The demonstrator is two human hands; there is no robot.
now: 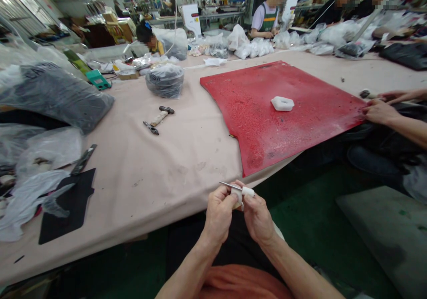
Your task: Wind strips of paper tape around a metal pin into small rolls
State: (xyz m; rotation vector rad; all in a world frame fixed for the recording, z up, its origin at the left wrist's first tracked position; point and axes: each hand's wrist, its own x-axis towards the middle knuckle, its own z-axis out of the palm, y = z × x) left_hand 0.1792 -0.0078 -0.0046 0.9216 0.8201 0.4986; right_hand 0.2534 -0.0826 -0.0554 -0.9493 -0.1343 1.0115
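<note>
Both hands are close together in front of my body, just off the table's near edge. My right hand (258, 219) is closed with a pinch on a thin pointed metal tool (230, 185); its rear part is wrapped in white (247, 191). The metal point sticks out to the left above my left fingers. My left hand (219, 211) is closed too, its thumb pressing on a small white strip (236, 195) beside the tool. Whether the strip joins the white wrap cannot be made out. A bit of the left fingers is hidden behind the strip.
A red board (260, 121) bearing a white block (282, 103) lies on the cloth-covered table (173, 170). To the left are a hammer (162, 115), pliers (151, 128), a black sheet (71, 210) and plastic-wrapped bundles (165, 81). A co-worker's hands (382, 110) rest at the board's right corner.
</note>
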